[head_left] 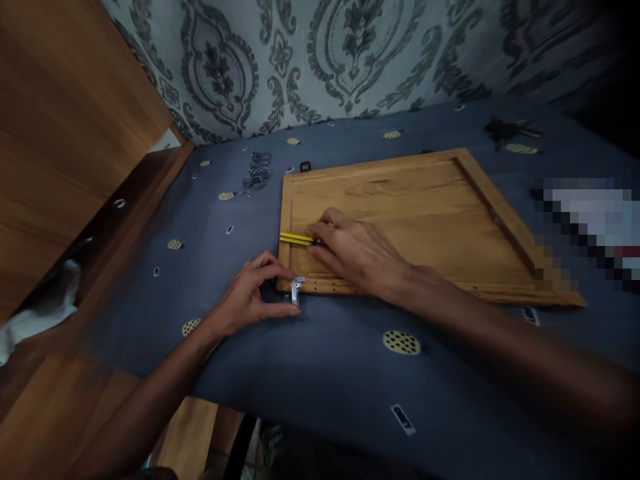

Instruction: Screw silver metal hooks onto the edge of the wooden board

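My left hand (255, 293) is at the near left corner of a framed wooden panel (400, 220). Its index finger and thumb close around a small silver metal bracket (296, 290), which sits on the panel's near edge beside a row of small dark holes. My right hand (353, 250) rests over the panel's left part. Its fingertips pinch a slim yellow stick with a black stripe (296, 238), pencil-like, its far end pointing left across the frame. Whether it is a pencil or a screwdriver, I cannot tell.
The panel lies on a blue patterned cloth (320, 373). Behind its left side are several small metal pieces (257, 170) and a dark square fitting (305, 167). A dark tool (510, 128) lies at the back right. A wooden cabinet (75, 100) stands on the left.
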A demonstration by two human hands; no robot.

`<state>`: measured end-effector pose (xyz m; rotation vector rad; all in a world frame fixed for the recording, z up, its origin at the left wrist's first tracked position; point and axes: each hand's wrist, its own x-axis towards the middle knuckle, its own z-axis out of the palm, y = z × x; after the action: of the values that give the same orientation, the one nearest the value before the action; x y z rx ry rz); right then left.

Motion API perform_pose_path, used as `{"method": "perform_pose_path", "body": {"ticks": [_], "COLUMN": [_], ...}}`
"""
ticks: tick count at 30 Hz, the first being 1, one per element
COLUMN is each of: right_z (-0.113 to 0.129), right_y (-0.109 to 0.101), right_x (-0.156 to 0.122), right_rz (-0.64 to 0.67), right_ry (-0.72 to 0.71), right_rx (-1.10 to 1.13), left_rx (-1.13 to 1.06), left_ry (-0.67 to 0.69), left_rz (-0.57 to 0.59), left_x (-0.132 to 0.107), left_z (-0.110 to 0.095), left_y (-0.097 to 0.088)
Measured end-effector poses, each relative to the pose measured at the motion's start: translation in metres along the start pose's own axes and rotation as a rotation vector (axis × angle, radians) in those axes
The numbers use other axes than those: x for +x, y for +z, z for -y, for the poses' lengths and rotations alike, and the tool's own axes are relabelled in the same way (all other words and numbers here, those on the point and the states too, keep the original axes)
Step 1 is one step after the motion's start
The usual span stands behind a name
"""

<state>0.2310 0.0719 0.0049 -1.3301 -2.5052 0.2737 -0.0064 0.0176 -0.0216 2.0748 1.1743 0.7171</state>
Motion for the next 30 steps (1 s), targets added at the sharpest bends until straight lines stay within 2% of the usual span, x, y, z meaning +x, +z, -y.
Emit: {"method": "perform_pose_path", "body": {"ticks": [5, 9, 12, 14, 17, 24, 30], "right_z": [-0.006, -0.008, 0.000, 0.009, 0.022, 0.032, 0.035], "right_y": [0.007, -0.001, -0.012, -0.016, -0.013, 0.000, 0.006], "right_x": [0.011, 0.000, -0.019, -0.032, -0.046, -0.052, -0.054], "right_rz": [-0.012, -0.175, -0.398, -0.476, -0.505, -0.472, -0.397], "right_ry": [0.012, 0.018, 0.035, 0.060, 0.103, 0.080, 0.074], "right_rx": [0.033, 0.143, 0.371, 0.735, 0.923, 1.038, 1.045], "left_rx": [-0.014, -0.016, -0.014, -0.009, -0.007, -0.020, -0.033], "left_ry": [0.011, 0.002, 0.023, 0.028, 0.025, 0.042, 0.036], "left_rz": [0.000, 0.007, 0.000, 0.000, 0.004, 0.000, 0.003], "left_x": [-0.001, 0.000, 0.001, 0.001, 0.001, 0.001, 0.001], "left_z": [0.001, 0.001, 0.000, -0.001, -0.001, -0.002, -0.003], "left_y": [0.001, 0.001, 0.000, 0.000, 0.000, -0.001, -0.001]}}
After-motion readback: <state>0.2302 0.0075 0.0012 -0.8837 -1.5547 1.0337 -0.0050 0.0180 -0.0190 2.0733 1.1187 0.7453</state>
